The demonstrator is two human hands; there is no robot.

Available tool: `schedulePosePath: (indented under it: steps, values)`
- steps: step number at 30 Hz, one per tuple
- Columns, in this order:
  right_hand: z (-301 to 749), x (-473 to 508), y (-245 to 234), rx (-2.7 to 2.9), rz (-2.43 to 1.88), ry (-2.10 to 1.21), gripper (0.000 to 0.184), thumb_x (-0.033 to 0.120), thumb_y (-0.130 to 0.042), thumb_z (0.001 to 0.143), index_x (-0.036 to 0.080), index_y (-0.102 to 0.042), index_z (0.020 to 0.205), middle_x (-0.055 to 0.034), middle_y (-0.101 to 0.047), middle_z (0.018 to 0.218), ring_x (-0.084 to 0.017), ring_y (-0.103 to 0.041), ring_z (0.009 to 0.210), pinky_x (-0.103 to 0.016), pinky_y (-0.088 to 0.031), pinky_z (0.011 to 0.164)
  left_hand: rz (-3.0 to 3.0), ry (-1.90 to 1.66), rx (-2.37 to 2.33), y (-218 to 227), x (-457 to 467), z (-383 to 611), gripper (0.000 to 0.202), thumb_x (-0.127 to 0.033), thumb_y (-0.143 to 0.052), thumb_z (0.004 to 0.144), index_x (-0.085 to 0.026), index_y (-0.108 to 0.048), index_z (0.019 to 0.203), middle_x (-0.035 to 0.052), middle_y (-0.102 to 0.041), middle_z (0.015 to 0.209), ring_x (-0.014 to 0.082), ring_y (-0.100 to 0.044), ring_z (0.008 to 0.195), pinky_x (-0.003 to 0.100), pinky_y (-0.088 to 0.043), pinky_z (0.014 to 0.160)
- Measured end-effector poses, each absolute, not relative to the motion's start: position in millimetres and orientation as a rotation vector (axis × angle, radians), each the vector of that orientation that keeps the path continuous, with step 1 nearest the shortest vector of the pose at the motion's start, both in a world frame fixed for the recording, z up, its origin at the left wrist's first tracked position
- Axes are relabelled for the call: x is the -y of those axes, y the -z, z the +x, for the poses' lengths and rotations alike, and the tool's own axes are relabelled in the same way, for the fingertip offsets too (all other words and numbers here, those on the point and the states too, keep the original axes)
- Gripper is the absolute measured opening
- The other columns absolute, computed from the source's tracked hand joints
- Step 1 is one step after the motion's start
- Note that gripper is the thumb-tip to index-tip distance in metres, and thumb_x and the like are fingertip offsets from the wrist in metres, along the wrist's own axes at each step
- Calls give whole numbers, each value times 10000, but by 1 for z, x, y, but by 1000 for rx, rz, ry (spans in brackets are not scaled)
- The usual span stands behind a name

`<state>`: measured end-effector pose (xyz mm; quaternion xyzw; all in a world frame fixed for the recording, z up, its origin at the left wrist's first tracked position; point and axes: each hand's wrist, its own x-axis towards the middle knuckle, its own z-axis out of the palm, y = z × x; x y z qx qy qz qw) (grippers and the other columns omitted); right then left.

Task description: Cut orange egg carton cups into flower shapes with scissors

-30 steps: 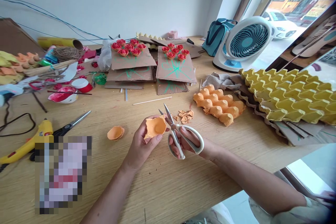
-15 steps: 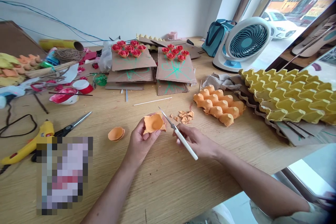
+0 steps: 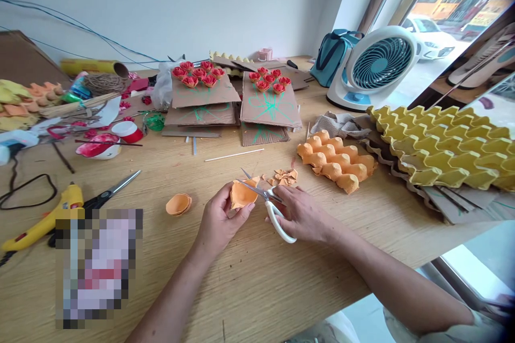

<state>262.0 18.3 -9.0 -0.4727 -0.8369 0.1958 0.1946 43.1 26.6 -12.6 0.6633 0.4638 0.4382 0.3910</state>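
My left hand (image 3: 220, 220) grips an orange egg carton cup (image 3: 243, 196) with a jagged rim, its hollow facing up and towards me. In my right hand (image 3: 302, 213) are white-handled scissors (image 3: 277, 223), their blades parted at the cup's upper right rim. Whether the blades touch the carton I cannot tell exactly. Left of my hands, a trimmed orange cup (image 3: 178, 204) lies on the table. Small orange scraps (image 3: 282, 177) are heaped just beyond the scissors. To the right of them is an uncut orange egg carton piece (image 3: 336, 158).
Yellow egg trays (image 3: 446, 144) are stacked at the right, in front of a white fan (image 3: 380, 67). Cardboard sheets with red paper flowers (image 3: 270, 107) stand at the back. On the left lie a yellow glue gun (image 3: 48, 220), black-handled scissors (image 3: 115, 187) and a paint-stained bowl (image 3: 97, 147).
The scissors have opened and turned, with their blades moving onto the cup's rim. My left hand has shifted slightly right and tilted the cup.
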Motion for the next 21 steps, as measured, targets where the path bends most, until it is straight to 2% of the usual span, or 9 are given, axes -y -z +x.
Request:
schedulePosePath:
  steps: [4,7,14,18,21]
  values:
    - [263,-19,11,2365,-1308,-490,283,416,-626,892,224,-420,864,-28,-588,854,-195,-532,777,-323,-396,754,1776,-1107,-1192,9,-25,45,299,-270,-676,835,-165,-625,1110,65,-722,1049,189,-680,929,277,-535,821]
    - [263,-19,11,2360,-1300,-511,300,422,-611,901,228,-392,833,-15,-566,813,-190,-520,748,-321,-390,742,1799,-1089,-1190,8,-23,45,305,-257,-662,844,-170,-622,1134,74,-718,1091,196,-678,977,279,-532,843]
    - [261,-17,6,2294,-1272,-649,329,422,-588,926,232,-360,784,22,-509,724,-162,-470,664,-297,-369,704,1692,-1083,-1162,2,-21,45,184,-245,-632,854,-178,-630,1025,30,-709,933,184,-682,886,267,-541,777]
    - [261,-16,4,2275,-1279,-674,323,401,-587,924,228,-370,759,25,-496,700,-154,-453,648,-283,-353,680,1633,-1079,-1133,-1,-22,45,237,-257,-637,857,-178,-631,1080,38,-698,937,211,-680,970,293,-540,841]
    - [261,-16,4,2266,-1299,-677,314,384,-580,926,224,-379,746,28,-493,680,-146,-442,632,-277,-344,672,1601,-1074,-1116,0,-21,45,275,-276,-644,859,-173,-629,1114,64,-702,1016,223,-677,994,303,-538,857]
